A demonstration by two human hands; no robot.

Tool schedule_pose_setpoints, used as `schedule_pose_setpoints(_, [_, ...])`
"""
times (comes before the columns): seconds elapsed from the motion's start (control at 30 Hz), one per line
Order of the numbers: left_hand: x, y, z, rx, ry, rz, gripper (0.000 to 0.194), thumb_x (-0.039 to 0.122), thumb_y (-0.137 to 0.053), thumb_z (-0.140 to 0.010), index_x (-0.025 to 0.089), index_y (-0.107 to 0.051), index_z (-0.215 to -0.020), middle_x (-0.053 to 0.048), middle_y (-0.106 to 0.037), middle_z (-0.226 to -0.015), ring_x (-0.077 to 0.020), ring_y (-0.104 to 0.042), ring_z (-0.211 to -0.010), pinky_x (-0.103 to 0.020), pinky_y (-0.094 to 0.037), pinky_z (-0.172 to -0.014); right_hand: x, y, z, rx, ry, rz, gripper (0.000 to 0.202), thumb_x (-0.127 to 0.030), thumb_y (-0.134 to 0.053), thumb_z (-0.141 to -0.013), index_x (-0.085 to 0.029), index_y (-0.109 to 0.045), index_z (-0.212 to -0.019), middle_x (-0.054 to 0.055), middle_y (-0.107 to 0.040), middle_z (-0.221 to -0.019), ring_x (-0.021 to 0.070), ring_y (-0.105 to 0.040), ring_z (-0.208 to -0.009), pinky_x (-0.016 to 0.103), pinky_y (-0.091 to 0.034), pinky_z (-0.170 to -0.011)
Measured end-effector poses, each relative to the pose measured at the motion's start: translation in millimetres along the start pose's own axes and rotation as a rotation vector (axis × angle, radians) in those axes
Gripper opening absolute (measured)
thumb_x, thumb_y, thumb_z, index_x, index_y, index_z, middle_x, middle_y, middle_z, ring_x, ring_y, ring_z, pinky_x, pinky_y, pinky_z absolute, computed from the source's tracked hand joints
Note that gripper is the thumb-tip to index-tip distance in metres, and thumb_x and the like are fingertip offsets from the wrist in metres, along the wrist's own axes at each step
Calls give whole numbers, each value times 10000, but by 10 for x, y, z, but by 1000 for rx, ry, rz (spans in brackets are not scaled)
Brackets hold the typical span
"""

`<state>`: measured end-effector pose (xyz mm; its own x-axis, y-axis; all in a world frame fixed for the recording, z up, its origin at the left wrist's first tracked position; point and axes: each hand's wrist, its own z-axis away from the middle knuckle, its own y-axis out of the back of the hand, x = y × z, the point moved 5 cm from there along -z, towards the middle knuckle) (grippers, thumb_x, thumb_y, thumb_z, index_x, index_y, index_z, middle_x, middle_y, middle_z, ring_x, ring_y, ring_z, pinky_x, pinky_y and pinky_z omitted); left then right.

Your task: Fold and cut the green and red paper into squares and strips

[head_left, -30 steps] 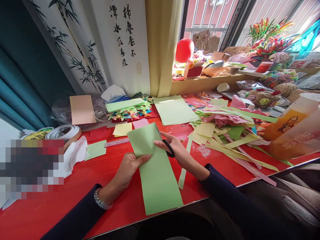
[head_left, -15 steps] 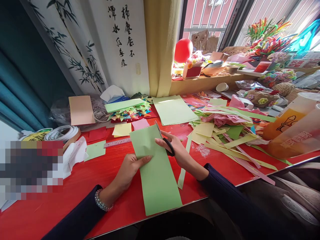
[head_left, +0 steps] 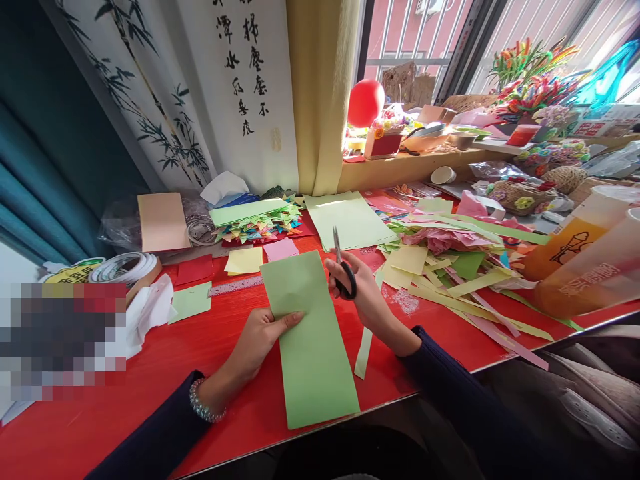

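Note:
My left hand pinches the left edge of a long green paper sheet, its thumb lying on top. The sheet is held tilted above the red table. My right hand grips black-handled scissors by their loops, just right of the paper. The blades point up and away, apart from the sheet. Under my right wrist a narrow pale green paper strip lies on the table.
Right of my hands lies a heap of paper offcuts, near two drink cups. A stack of pale green sheets, yellow paper squares, a ruler and a tape roll lie further back and left.
The scissors have moved right, off the paper's upper right edge, and their blades now point more upright. My left hand stays in place on the sheet.

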<state>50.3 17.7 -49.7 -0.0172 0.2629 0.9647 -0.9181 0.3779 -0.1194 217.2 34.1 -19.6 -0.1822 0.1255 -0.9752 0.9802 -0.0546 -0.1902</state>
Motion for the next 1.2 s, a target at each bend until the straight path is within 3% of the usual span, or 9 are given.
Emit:
schedule_pose_setpoints(0.17, [97, 173, -69, 56, -51, -29, 237, 343, -682, -676, 130, -689, -780, -79, -716, -830, -215, -654, -737, -288, -512, -655, -217, 282, -99, 188, 134, 143, 575, -397, -625, -692, -203, -332, -1147, -60, -441, -683, 74, -396, -533, 195, -335, -479])
schedule_pose_setpoints(0.27, [181, 334, -131, 74, -81, -17, 277, 344, -694, -662, 123, -679, -827, -88, -714, -835, -223, -654, -764, -302, -517, -681, -303, 388, -103, 172, 159, 378, 583, -356, -639, -673, -202, -297, -1120, -33, -443, -783, 87, -410, -579, 210, -358, -505])
schedule_pose_setpoints(0.47, [468, 781, -198, 219, -217, 1, 352, 307, -716, -641, 108, -644, -922, -93, -702, -899, -220, -646, -814, -299, -522, -714, -119, 134, 241, -324, 70, 1006, 421, -238, -589, -693, -159, -452, -1083, 77, -542, -955, 185, -522, -826, 273, -410, -669])
schedule_pose_setpoints(0.6, [649, 1090, -153, 385, -338, 56, 377, 269, -745, -601, 104, -643, -925, -73, -696, -936, -204, -623, -878, -245, -508, -708, 57, -171, 475, -574, 58, 1131, 474, -157, -563, -699, -133, -466, -1163, 121, -532, -1100, 217, -523, -969, 282, -415, -767])
schedule_pose_setpoints(0.73, [764, 1294, -94, 437, -433, 146, 353, 221, -745, -614, 122, -634, -935, -11, -700, -928, -153, -601, -904, -198, -480, -743, 25, -426, 494, -721, 225, 1198, 382, -280, -597, -740, -193, -563, -1110, 87, -556, -1100, 237, -496, -1037, 300, -400, -828])
schedule_pose_setpoints(0.8, [805, 1371, -65, 469, -477, 180, 333, 211, -744, -619, 129, -628, -920, 9, -704, -901, -144, -600, -898, -203, -475, -757, -25, -435, 346, -619, 274, 1236, 337, -389, -545, -787, -208, -593, -1067, 81, -580, -1056, 227, -519, -999, 299, -406, -813])
schedule_pose_setpoints(0.93, [856, 1461, -20, 525, -527, 197, 326, 204, -744, -622, 122, -615, -910, 22, -706, -873, -154, -602, -888, -243, -477, -783, 10, -274, -120, -145, 255, 1504, 508, -514, -432, -824, -142, -511, -1161, 156, -546, -1116, 272, -497, -1039, 331, -418, -770])
schedule_pose_setpoints(1.07, [872, 1485, -7, 521, -524, 219, 337, 187, -749, -612, 126, -617, -917, 34, -706, -860, -157, -594, -913, -244, -479, -797, 307, -334, -338, -264, 260, 1645, 281, -334, -429, -872, -129, -618, -901, 143, -609, -924, 236, -559, -904, 281, -421, -692])
schedule_pose_setpoints(1.2, [870, 1516, 1, 543, -517, 206, 307, 217, -745, -619, 140, -619, -888, 41, -704, -860, -159, -600, -901, -258, -486, -793, 352, -331, -276, -362, 328, 1664, 203, -107, -408, -853, -123, -601, -913, 137, -609, -927, 220, -560, -903, 265, -409, -681])
